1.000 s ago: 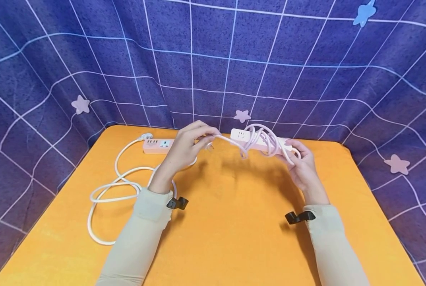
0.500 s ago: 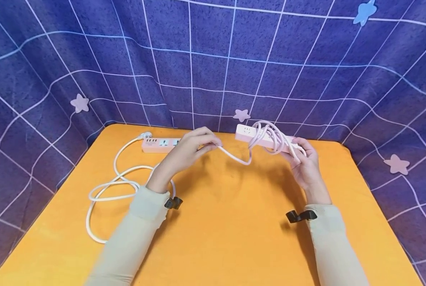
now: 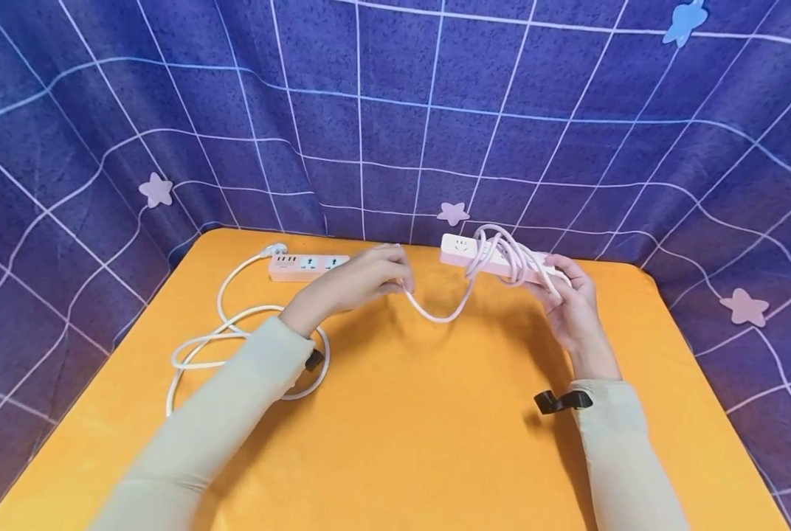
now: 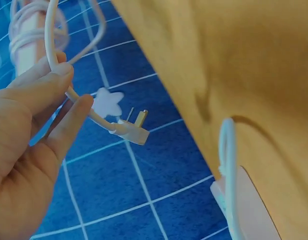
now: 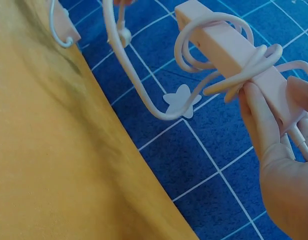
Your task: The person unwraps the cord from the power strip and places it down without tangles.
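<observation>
My right hand [image 3: 571, 306] grips one end of a pink and white power strip [image 3: 457, 249], held up above the table. Its pale pink cord [image 5: 261, 65] is looped several times around the strip's body. From those loops a slack stretch of cord [image 3: 442, 318] dips and runs across to my left hand [image 3: 365, 279]. In the left wrist view, thumb and fingers pinch this cord close to its end, and the plug [image 4: 133, 132] with its metal prongs hangs just beyond the fingertips.
A second pink power strip [image 3: 296, 267] lies at the back left of the orange table [image 3: 435, 442]. Its white cord [image 3: 229, 324] spreads in loose loops, partly beneath my left forearm. A blue curtain [image 3: 395, 133] with stars stands behind the table.
The strip has shifted slightly right. My left hand has turned and lowered a little, and the cord between the hands now sags deeper.
</observation>
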Tool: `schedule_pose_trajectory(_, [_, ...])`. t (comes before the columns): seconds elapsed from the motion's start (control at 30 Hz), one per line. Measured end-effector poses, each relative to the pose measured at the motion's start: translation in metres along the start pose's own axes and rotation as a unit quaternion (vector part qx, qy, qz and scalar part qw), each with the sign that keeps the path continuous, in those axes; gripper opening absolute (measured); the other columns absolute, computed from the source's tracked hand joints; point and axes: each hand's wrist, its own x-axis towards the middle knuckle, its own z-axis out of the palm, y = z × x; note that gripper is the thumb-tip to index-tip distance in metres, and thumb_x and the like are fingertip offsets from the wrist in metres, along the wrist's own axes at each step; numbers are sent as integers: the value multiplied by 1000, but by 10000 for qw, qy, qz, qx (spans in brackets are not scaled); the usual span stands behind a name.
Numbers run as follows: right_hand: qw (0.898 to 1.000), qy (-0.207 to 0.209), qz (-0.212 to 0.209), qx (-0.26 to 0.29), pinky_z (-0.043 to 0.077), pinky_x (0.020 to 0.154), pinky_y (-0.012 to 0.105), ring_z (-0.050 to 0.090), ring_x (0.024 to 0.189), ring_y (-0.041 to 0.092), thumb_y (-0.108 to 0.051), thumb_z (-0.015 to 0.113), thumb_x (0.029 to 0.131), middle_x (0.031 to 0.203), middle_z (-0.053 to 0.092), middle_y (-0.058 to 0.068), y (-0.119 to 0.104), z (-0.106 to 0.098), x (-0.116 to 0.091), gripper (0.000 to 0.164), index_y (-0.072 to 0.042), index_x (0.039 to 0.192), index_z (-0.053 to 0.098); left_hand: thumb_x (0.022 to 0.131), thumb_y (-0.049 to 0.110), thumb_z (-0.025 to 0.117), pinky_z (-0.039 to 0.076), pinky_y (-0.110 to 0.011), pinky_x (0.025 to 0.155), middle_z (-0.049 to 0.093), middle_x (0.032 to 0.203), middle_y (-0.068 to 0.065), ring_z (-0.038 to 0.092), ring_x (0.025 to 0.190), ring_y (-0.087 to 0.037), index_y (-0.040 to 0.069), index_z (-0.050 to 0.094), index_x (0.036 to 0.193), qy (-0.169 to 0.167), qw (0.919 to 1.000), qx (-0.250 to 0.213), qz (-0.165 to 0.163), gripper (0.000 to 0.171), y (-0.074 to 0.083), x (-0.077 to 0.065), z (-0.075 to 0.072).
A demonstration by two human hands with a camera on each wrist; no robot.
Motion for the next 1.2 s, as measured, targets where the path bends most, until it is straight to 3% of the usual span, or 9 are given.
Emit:
schedule_pose_trajectory(0.07, [10000, -11, 20, 76, 63, 92, 40, 76, 97, 24, 14, 57, 101, 112, 70, 15, 0, 0, 0, 19, 1, 108, 70, 92, 5, 80, 52, -35, 93, 66, 100, -2, 60, 100, -21, 13, 77, 94, -177, 9998, 113, 72, 8, -5, 2, 4])
schedule_pose_trajectory(0.27, [9996, -28, 40, 286, 64, 90, 40, 76, 88, 22, 11, 61, 100, 108, 70, 15, -1, -1, 0, 16, 1, 108, 69, 84, 3, 86, 45, -44, 115, 67, 97, -5, 61, 100, -24, 13, 73, 86, -684, 9968, 385, 175, 17, -18, 3, 16])
schedule_pose_trajectory(0.43, [9990, -95, 27, 433, 64, 90, 40, 77, 89, 22, 13, 62, 99, 110, 71, 16, -1, -1, 0, 17, 1, 109, 68, 81, -1, 87, 48, -48, 110, 65, 94, -7, 64, 106, -30, 12, 70, 83, -961, 9935, 608, 72, 22, -26, 1, 23])
schedule_pose_trajectory(0.53, [9988, -165, 15, 468, 64, 90, 40, 77, 91, 23, 13, 61, 99, 112, 72, 16, -1, -1, 0, 17, 1, 108, 68, 80, -2, 86, 45, -51, 116, 67, 96, -8, 64, 117, -37, 12, 69, 80, -1169, 9904, 736, -68, 22, -31, -1, 26])
schedule_pose_trajectory(0.6, [9987, -210, 4, 455, 64, 90, 40, 77, 92, 23, 13, 61, 99, 112, 72, 16, -1, -1, 0, 17, 2, 108, 68, 80, -4, 85, 48, -50, 111, 67, 95, -9, 65, 115, -39, 12, 68, 78, -1269, 9889, 755, -146, 23, -34, -3, 27])
schedule_pose_trajectory(0.77, [9987, -287, -8, 426, 64, 89, 40, 77, 91, 24, 14, 57, 100, 113, 71, 16, 0, -2, 0, 17, 3, 108, 68, 79, -9, 82, 54, -37, 82, 64, 86, -7, 61, 86, -25, 11, 69, 77, -1360, 9880, 716, -179, 23, -39, -6, 32])
schedule_pose_trajectory(1.03, [9988, -352, -8, 326, 64, 87, 39, 74, 92, 23, 14, 57, 100, 113, 69, 16, 3, -2, 1, 17, 3, 107, 69, 87, -2, 81, 51, -32, 80, 70, 94, -8, 57, 86, -19, 8, 76, 92, -2418, 9630, 794, -891, 13, -29, -5, 29])
schedule_pose_trajectory(1.1, [9991, -301, -7, 284, 64, 87, 39, 75, 91, 23, 14, 58, 100, 113, 69, 15, 3, -2, 1, 17, 3, 106, 69, 90, 3, 80, 52, -32, 83, 71, 97, -7, 60, 90, -20, 8, 77, 97, -2475, 9608, 630, -1081, 10, -24, -1, 27])
schedule_pose_trajectory(1.2, [9994, -231, -11, 248, 64, 86, 39, 75, 90, 23, 14, 57, 100, 114, 69, 15, 2, -3, 0, 17, 2, 105, 68, 94, 12, 80, 53, -35, 88, 73, 100, -6, 64, 96, -23, 7, 78, 107, -2242, 9648, 404, -1316, 14, -12, 5, 26])
